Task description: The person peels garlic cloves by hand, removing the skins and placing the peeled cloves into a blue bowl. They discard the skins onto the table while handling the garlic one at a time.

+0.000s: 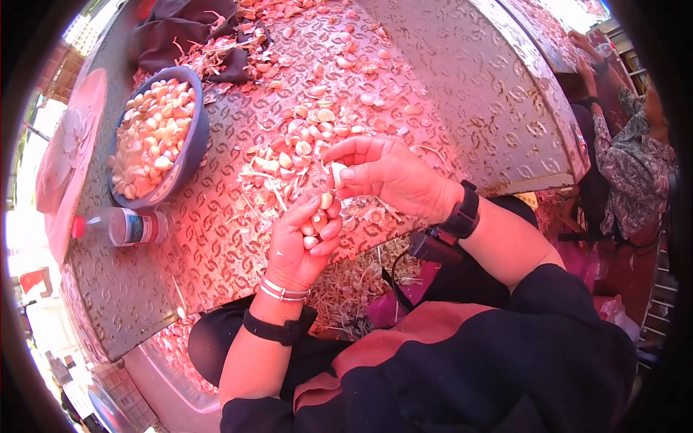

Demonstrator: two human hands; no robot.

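Observation:
My left hand (294,242), palm up with its fingers curled, holds several garlic cloves (310,242). Between the thumb and fingers of my right hand (393,177) is a pale garlic clove (337,175), just above the left fingertips. Both hands are over the near edge of the metal table (216,260). Loose cloves and bits of skin (285,160) lie in a heap just beyond them. To the left stands a blue bowl (200,137) filled with peeled cloves (155,141).
A plastic bottle (137,227) with a red cap lies near the bowl, beside a pink hat (68,159). Dark cloth (180,32) and garlic scraps are at the far left. Below the edge is a tub (173,390). Another person (635,166) sits at the right.

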